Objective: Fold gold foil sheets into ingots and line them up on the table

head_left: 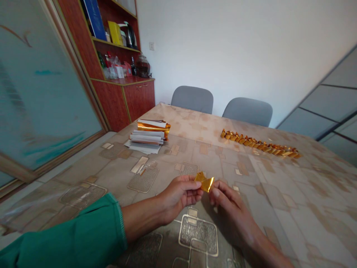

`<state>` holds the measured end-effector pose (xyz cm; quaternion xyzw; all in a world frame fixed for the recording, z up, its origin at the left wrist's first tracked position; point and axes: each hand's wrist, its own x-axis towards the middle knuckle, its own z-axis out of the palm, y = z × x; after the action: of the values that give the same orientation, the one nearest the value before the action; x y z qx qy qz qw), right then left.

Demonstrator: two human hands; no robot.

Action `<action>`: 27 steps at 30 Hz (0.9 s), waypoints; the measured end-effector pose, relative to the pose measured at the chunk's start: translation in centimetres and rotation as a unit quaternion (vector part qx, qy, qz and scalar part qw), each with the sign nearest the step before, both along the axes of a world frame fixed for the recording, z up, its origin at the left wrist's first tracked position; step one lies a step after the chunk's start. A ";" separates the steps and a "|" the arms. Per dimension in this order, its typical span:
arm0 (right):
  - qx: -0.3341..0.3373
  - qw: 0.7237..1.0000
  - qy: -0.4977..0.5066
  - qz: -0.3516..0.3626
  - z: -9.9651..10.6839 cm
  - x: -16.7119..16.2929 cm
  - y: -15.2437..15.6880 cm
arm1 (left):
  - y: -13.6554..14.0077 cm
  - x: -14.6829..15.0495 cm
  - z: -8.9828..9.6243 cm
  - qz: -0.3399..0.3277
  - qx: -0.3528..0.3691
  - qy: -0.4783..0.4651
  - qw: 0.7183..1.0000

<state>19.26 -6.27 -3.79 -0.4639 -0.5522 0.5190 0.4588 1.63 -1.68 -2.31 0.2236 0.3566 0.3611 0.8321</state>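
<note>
Above the patterned tablecloth, a small piece of folded gold foil paper (205,183) is held up between my hands. My left hand (181,193) pinches its left side, thumb on top and the other fingers curled beneath. At the right corner of the foil, my right hand (230,199) has its thumb and fingers closed on the edge; part of that grip is hidden. Farther back on the left lies a pile of gold and white paper sheets (147,137), some curled. A long row of folded gold foil pieces (259,144) stretches across the table's right side.
The table (173,167) has a patterned cover. Two grey chairs (192,98) stand at its far edge, against a white wall. A red-brown cabinet (136,98) with bottles, a kettle and a glass jar is at the back left, beside a frosted glass door (47,82).
</note>
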 end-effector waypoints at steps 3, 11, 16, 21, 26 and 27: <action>0.016 1.000 -0.015 -0.005 0.6 -0.3 -0.3 | 0.0 0.0 0.1 -0.010 -0.031 -0.025 0.999; 0.067 0.994 -0.079 -0.015 1.0 -0.8 -0.5 | -0.1 0.0 -0.4 -0.037 -0.045 -0.082 0.995; 0.117 0.979 -0.153 -0.066 1.3 -0.9 -0.4 | -0.4 0.0 -0.6 -0.050 -0.019 -0.076 0.996; 0.089 0.987 -0.105 -0.078 0.7 -0.6 -0.5 | -0.5 0.1 -0.4 -0.013 0.063 0.005 0.998; 0.016 0.999 0.021 -0.045 0.5 -0.6 -0.5 | -0.6 0.2 -0.5 0.029 0.148 0.065 0.986; 0.005 0.998 0.044 -0.041 0.5 -0.6 -0.4 | -0.6 0.2 -0.4 0.032 0.158 0.071 0.984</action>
<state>18.66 -6.67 -3.27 -0.4609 -0.5147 0.5165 0.5058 1.81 -2.28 -2.73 0.3657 0.3603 0.4225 0.7469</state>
